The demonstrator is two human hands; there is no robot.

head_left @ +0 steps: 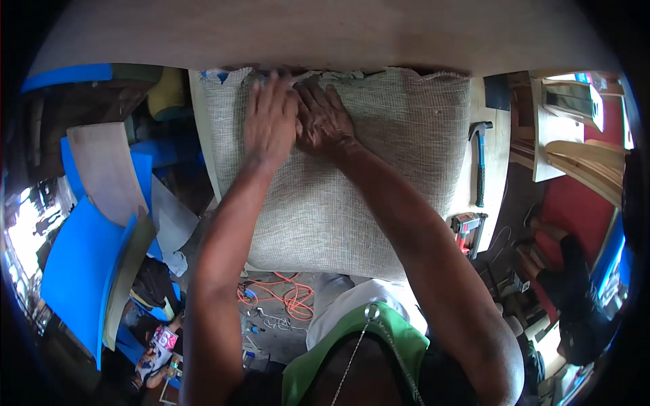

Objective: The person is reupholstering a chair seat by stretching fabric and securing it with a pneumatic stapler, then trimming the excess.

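Note:
A padded panel covered in woven grey-beige fabric (pixel 365 223) lies in front of me, its frayed upper edge against a wide plywood board (pixel 325 34). Near that edge my left hand (pixel 271 122) rests on the fabric or just over it, fingers stretched out and slightly blurred. Right beside it, my right hand (pixel 322 118) presses on the fabric with its fingers spread toward the edge. Neither hand grips anything that I can see.
At the right of the work surface lie a hammer (pixel 481 166) and a red-and-black clamp (pixel 466 233). Blue foam sheets (pixel 81 271) and curved boards stand at left. Orange cords (pixel 291 291) lie on the floor below. Other people's limbs (pixel 569 271) show at far right and lower left.

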